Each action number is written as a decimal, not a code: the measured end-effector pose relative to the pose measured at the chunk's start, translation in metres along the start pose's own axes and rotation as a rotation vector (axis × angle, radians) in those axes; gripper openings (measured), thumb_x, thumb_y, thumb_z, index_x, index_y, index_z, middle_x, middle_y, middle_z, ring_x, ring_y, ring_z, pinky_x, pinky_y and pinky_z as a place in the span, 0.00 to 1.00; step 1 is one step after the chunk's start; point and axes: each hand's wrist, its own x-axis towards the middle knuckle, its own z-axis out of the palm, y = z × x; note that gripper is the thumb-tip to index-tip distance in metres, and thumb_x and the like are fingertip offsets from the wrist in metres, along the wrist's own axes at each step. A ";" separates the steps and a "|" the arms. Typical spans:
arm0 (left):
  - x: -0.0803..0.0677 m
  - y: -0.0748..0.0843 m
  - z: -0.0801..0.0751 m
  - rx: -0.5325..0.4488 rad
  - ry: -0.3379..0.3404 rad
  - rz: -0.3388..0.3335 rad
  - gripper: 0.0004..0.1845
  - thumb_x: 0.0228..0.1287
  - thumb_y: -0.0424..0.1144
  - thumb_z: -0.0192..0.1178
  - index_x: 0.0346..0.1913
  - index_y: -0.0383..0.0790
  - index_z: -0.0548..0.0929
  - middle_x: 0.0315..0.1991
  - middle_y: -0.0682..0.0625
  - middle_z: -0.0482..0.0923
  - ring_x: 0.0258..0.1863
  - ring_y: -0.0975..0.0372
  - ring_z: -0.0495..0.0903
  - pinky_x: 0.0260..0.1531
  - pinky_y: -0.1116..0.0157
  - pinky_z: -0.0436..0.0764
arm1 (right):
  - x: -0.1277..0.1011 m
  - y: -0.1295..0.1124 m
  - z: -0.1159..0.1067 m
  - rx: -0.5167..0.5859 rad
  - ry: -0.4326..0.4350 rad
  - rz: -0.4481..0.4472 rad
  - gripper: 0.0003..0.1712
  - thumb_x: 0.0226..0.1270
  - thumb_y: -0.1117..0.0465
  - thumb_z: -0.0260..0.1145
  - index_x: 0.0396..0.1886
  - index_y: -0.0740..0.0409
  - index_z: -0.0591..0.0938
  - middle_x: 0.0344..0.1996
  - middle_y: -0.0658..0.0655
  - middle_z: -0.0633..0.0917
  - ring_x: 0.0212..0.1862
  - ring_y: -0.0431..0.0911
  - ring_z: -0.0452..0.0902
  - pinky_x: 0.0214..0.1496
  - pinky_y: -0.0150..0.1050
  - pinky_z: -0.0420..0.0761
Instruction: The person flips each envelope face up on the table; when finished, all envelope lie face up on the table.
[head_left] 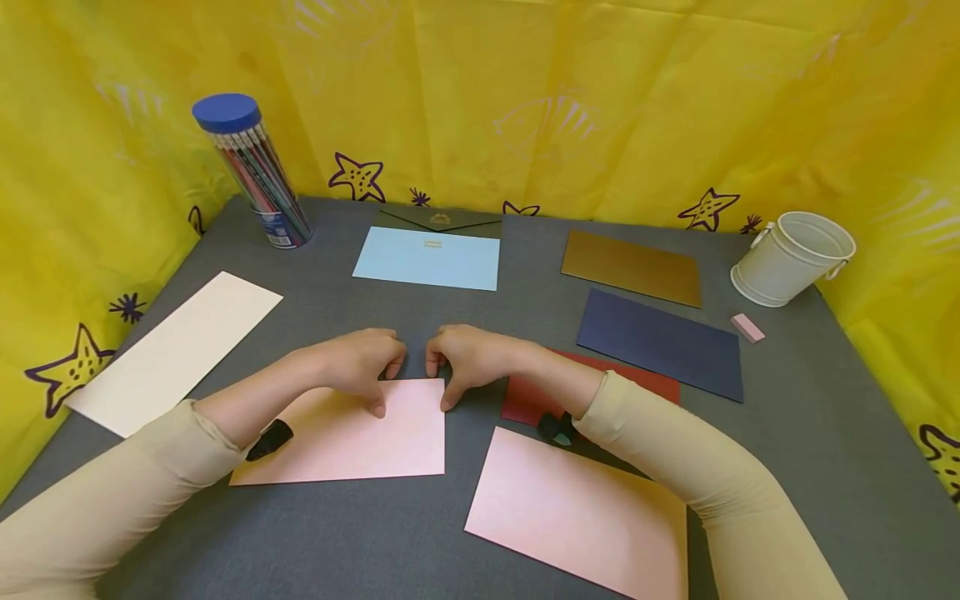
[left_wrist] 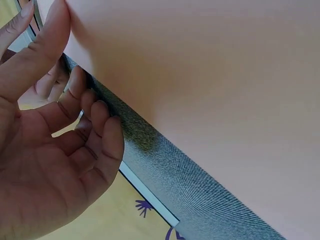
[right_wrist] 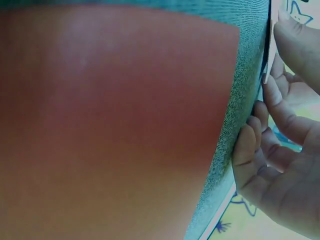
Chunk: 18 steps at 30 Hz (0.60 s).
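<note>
1. Head view: the left hand (head_left: 356,365) has its thumb resting on the pink sheet (head_left: 408,442), while its other fingers curl at the sheet's far edge. I cannot tell whether they pinch it.
2. The right hand (head_left: 476,354) faces it, with bent fingers; thumb and index finger sit at the sheet's far right corner. I cannot tell whether they grip that corner.
3. The pink sheet lies flat on the table (head_left: 337,533), stretching from the fingers of both hands toward the person and leftward under the left forearm.
4. Left wrist view: the left thumb is over the sheet, the index fingertip at its edge, with a gap between the two tips.
5. To the right of the right fingers, a red sheet (head_left: 525,400) lies partly covered by the forearm; nearer the person is a second pink sheet (head_left: 577,508).
6. Beyond the fingers, a light blue envelope (head_left: 427,258) overlaps a dark green envelope (head_left: 450,217).
7. Farther right of the right fingers are a navy sheet (head_left: 660,343), a brown sheet (head_left: 630,268), an eraser (head_left: 747,327) and a white bucket (head_left: 787,258).
8. Left of the left fingers lies a cream sheet (head_left: 180,354); beyond it stands a pencil tub (head_left: 251,175).
</note>
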 end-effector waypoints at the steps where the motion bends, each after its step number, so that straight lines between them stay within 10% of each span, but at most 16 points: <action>1: 0.000 -0.001 0.000 -0.004 0.005 0.006 0.19 0.38 0.38 0.80 0.26 0.41 0.76 0.29 0.49 0.70 0.30 0.59 0.68 0.29 0.69 0.64 | 0.000 0.000 0.001 -0.010 0.005 -0.003 0.20 0.47 0.54 0.82 0.39 0.53 0.84 0.39 0.54 0.80 0.42 0.43 0.71 0.43 0.30 0.71; 12: 0.001 -0.012 -0.004 -0.091 0.014 0.065 0.15 0.41 0.36 0.79 0.24 0.42 0.79 0.26 0.50 0.69 0.27 0.62 0.67 0.28 0.70 0.65 | 0.001 -0.001 0.003 -0.002 0.021 -0.026 0.16 0.50 0.56 0.80 0.37 0.53 0.85 0.38 0.53 0.81 0.40 0.42 0.72 0.41 0.29 0.71; 18: 0.001 -0.018 -0.010 -0.196 -0.036 0.047 0.14 0.47 0.35 0.77 0.27 0.42 0.78 0.25 0.52 0.71 0.26 0.62 0.69 0.28 0.69 0.68 | 0.003 0.002 0.000 0.228 0.002 0.049 0.11 0.55 0.62 0.75 0.38 0.56 0.83 0.30 0.50 0.83 0.33 0.39 0.75 0.35 0.27 0.74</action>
